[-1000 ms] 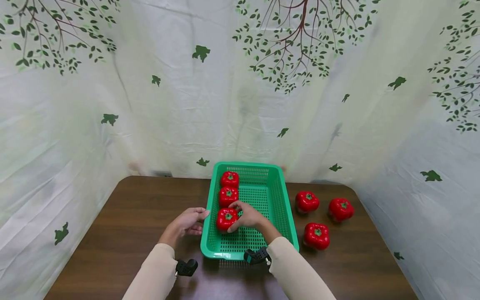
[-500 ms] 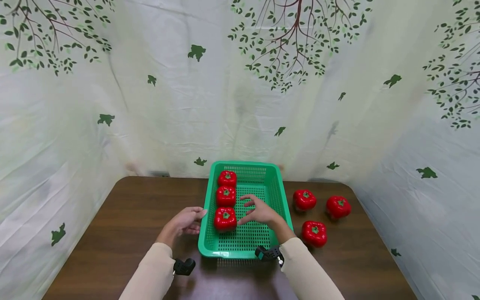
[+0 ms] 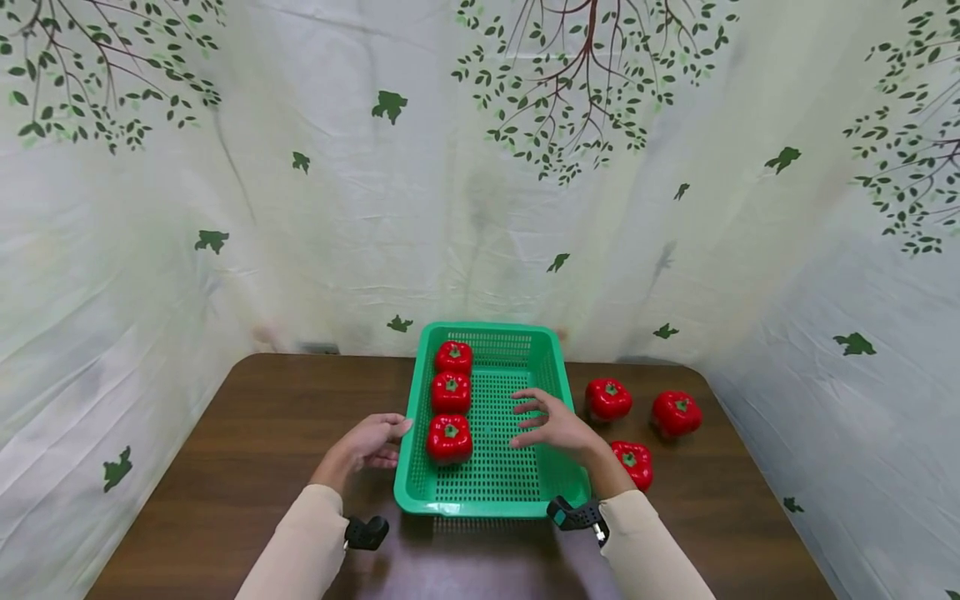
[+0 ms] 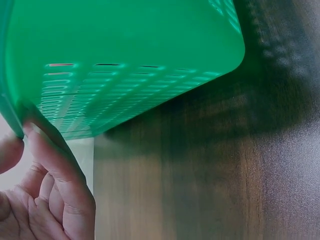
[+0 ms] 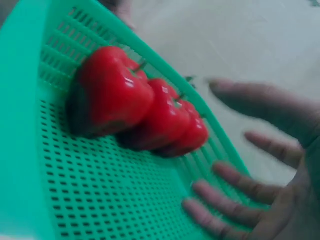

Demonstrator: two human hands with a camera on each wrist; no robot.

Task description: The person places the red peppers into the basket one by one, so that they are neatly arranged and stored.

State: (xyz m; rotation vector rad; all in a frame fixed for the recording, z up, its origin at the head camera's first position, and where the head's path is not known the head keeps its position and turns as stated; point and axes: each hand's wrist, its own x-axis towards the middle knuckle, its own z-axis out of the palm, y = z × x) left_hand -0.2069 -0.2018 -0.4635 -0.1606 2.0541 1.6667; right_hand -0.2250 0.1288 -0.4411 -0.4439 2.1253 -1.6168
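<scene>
A green plastic basket (image 3: 510, 510) stands on the table with three red bell peppers in a row along its left side: a far one (image 3: 453, 357), a middle one (image 3: 451, 392) and a near one (image 3: 449, 440). My left hand (image 3: 371, 442) pinches the basket's left rim; in the left wrist view its thumb and forefinger (image 4: 55, 155) meet at the edge. Over the right half of the basket is my right hand (image 3: 558, 427), fingers spread, holding nothing. The right wrist view shows its fingers (image 5: 235, 210) apart from the peppers.
Right of the basket on the brown wooden table (image 3: 300, 400) lie three more red bell peppers: one near the rim (image 3: 608, 399), one farther right (image 3: 677, 414), and a nearer one (image 3: 634, 463) partly behind the right forearm. A white leaf-print curtain (image 3: 337, 233) hangs behind.
My right hand has let go of the near pepper in the basket and moved right, its fingers spreading. My left hand keeps its place on the rim.
</scene>
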